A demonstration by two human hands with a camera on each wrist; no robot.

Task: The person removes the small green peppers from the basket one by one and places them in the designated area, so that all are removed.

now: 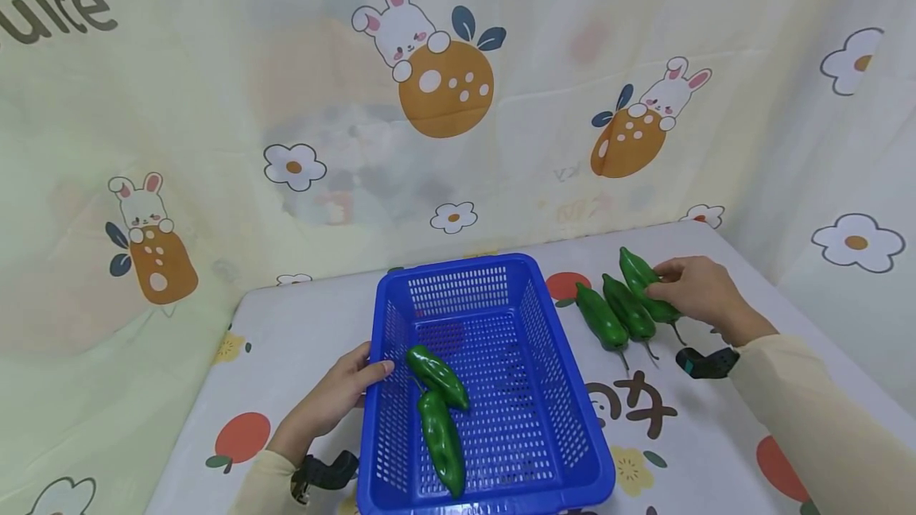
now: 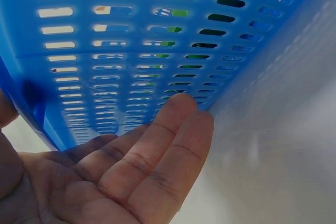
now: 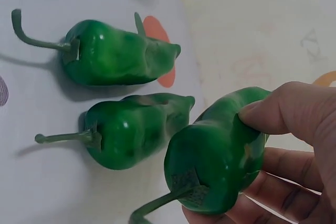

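Observation:
A blue plastic basket with slotted walls stands on the table, two green peppers lying in its left half. My left hand holds its left side, thumb over the rim and fingers against the outer wall. To the right of the basket, my right hand grips a green pepper between thumb and fingers, its stem pointing toward me. Just left of it lie two more green peppers, the nearer one and the outer one, side by side on the cloth.
A white printed cloth covers the table. Behind it hangs a pale curtain with rabbit and flower prints, and another curtain side closes off the right. Each wrist carries a small dark camera, such as the right one.

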